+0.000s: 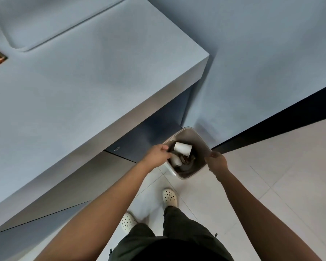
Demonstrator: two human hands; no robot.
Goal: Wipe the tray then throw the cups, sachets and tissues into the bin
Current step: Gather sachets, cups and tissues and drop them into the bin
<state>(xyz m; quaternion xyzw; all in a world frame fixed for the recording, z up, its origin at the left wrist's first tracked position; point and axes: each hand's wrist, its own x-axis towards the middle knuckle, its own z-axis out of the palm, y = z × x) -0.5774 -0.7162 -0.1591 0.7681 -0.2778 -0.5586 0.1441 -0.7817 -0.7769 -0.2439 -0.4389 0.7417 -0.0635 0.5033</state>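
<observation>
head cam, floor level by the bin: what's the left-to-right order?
left shoe → left hand → white cup inside the bin → right hand. The right shoe is left out: it overlaps the left hand and the cup.

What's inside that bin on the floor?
Inside the bin lie two white paper cups: one on its side on top, another lower, partly behind the left hand. Dark brownish rubbish sits beneath; the bin's bottom is covered.

Head cam, steep downward view; bin near, floor-level
</observation>
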